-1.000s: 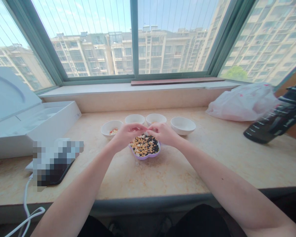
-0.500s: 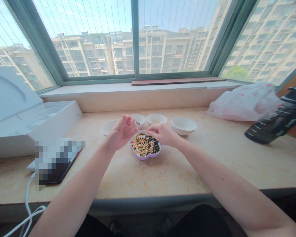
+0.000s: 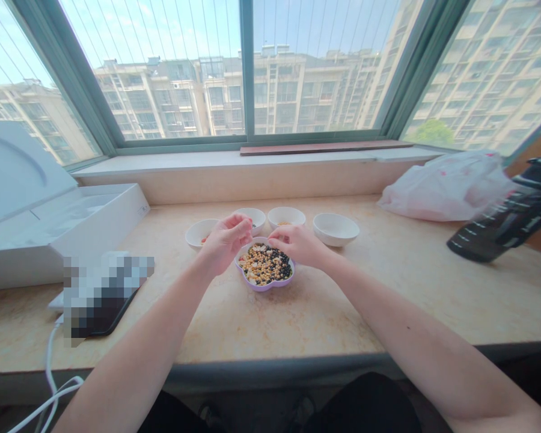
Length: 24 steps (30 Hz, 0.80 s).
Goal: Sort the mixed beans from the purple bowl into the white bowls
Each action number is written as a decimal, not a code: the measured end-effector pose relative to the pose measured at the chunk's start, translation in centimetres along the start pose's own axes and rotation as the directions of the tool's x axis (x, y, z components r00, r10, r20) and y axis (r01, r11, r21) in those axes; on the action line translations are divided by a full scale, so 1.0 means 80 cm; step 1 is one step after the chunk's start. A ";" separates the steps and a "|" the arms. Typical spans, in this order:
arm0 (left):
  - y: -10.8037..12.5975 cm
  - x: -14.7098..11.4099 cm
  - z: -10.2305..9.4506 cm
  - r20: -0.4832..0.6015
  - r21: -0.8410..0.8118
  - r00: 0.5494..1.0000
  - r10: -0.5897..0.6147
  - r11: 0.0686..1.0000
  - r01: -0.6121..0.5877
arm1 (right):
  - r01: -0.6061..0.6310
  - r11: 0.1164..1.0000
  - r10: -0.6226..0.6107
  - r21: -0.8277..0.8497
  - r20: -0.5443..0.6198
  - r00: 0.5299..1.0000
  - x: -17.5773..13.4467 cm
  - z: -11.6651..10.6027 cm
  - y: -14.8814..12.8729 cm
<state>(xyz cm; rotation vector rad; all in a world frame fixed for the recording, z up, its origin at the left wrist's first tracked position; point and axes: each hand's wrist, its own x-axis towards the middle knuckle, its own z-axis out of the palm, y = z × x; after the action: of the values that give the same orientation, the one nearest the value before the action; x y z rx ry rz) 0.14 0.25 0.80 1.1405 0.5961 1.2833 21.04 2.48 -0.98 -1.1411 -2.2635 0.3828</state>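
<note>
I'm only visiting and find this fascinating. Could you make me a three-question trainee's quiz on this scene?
1. Count: how many round white bowls stand on the beige marbled counter?
2. True or false: the bare left hand and the bare right hand are apart, not touching.
3. Multiple choice: which colour of beans dominates the right part of the lobed purple dish?
A) green
B) black
C) blue

Key: 1. Four. 2. True; a gap shows between the fingertips. 3. B.
</note>
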 end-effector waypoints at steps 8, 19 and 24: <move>-0.011 -0.005 0.002 0.116 0.809 0.926 0.358 0.506 -0.297 | -0.012 1.000 0.012 0.002 -0.003 1.000 0.001 0.001 0.003; -0.013 -0.003 -0.002 0.200 0.867 0.887 0.417 0.346 -0.358 | -0.079 0.967 0.081 0.243 0.004 0.997 0.000 0.001 -0.003; -0.013 -0.005 0.000 0.228 0.874 0.879 0.419 0.310 -0.374 | -0.198 0.804 0.151 0.560 0.130 0.980 -0.001 -0.007 -0.015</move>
<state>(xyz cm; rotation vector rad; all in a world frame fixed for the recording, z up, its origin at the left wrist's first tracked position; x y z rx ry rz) 0.46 0.00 -0.27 2.3184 1.1829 1.4070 20.67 1.75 0.03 -1.0142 -1.8959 1.1176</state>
